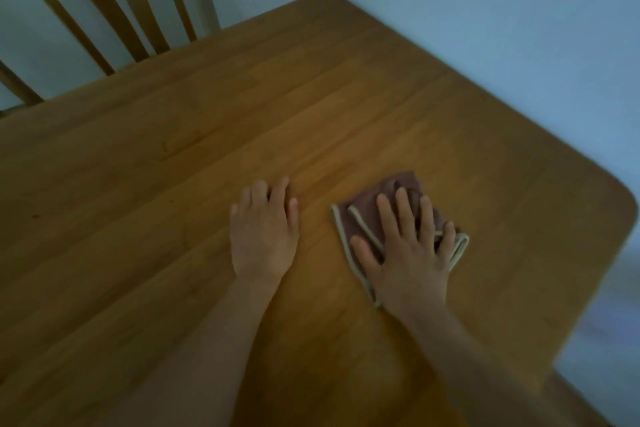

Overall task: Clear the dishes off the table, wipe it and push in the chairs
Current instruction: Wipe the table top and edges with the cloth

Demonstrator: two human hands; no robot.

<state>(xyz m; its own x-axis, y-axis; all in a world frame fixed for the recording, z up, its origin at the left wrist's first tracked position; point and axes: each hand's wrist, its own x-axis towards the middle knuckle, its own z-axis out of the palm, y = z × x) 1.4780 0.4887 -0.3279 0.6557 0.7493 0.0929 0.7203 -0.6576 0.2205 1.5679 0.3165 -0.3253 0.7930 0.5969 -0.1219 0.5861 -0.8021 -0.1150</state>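
Note:
A wooden table (311, 107) fills most of the view, with no dishes on the part I see. My right hand (408, 250) lies flat, fingers spread, pressing a folded brownish-pink cloth with a pale edge (360, 218) onto the tabletop right of centre. My left hand (265, 236) rests palm down on the bare wood just left of the cloth, fingers together, holding nothing. Both forearms reach in from the bottom edge.
A wooden chair with a slatted back (114, 14) stands at the table's far left side, its back rising above the tabletop. The table's rounded right corner (620, 204) and right edge border a pale floor (519, 28).

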